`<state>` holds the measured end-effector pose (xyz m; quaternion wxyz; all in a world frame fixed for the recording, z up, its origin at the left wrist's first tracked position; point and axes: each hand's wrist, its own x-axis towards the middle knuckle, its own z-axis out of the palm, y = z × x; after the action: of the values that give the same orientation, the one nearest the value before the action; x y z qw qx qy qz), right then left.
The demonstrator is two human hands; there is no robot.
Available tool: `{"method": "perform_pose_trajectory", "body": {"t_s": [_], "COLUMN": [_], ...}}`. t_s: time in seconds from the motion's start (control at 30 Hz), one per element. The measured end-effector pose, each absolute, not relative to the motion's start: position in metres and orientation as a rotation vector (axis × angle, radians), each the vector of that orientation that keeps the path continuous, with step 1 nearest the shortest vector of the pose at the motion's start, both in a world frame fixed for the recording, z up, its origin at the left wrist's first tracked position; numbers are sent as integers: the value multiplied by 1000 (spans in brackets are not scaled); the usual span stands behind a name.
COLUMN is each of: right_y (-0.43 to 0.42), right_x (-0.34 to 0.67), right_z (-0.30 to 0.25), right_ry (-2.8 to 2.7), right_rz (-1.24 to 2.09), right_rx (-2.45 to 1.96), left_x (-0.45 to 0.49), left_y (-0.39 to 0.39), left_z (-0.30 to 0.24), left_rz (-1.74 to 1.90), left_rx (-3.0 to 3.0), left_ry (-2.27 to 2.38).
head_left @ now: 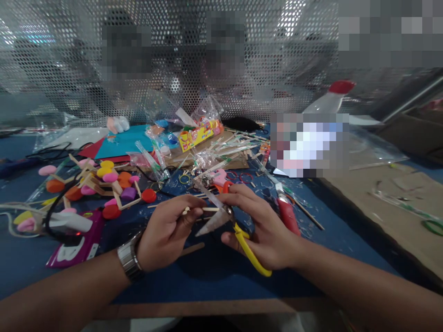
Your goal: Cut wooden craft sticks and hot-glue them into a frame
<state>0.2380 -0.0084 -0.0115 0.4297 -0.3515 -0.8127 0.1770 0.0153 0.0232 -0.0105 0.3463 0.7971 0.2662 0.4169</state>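
While the left hand (166, 230) pinches thin sticks (209, 210) between its fingers, the right hand (266, 226) grips scissors (228, 211), blades parted just beyond the left fingertips.

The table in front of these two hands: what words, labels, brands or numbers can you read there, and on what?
None reads clearly enough to quote.
Yellow packet: coloured print, too small and blurred to read.
Purple box: white shape and small marks, too blurred to read.
Pixelated areas: nothing can be read.
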Motion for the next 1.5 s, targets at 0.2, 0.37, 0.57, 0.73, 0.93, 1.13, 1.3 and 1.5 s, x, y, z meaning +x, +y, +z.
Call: {"method": "perform_pose_trajectory", "body": {"t_s": [0.2, 0.37, 0.57, 0.73, 0.93, 1.13, 1.3, 1.5], "right_y": [-8, -8, -7, -6, -4, -6, -7, -7], "right_x": [238, 236, 235, 235, 236, 236, 237, 235], "right_z": [-10, -11, -14, -13, -17, -15, -13, -12], "right_ry": [-2037, -2026, -2003, -1995, -2012, -1990, -1980, -1987], "right_rz": [416, 392, 344, 338, 311, 382, 326, 364], "right_rx": [-876, -903, -939, -977, -996, -1032, -1051, -993], "left_x": [16, 16, 17, 18, 19, 19, 19, 20], "left_y": [23, 23, 24, 24, 22, 22, 21, 22], "left_z": [-7, -8, -4, 3, 2, 1, 1, 2], "left_rz": [1077, 1074, 1061, 1065, 1079, 1095, 1142, 1162], "left_rx": [2083, 2033, 2039, 2120, 2127, 2110, 2085, 2060], "left_ry": [710, 732, 760, 806, 782, 782, 830, 792]}}
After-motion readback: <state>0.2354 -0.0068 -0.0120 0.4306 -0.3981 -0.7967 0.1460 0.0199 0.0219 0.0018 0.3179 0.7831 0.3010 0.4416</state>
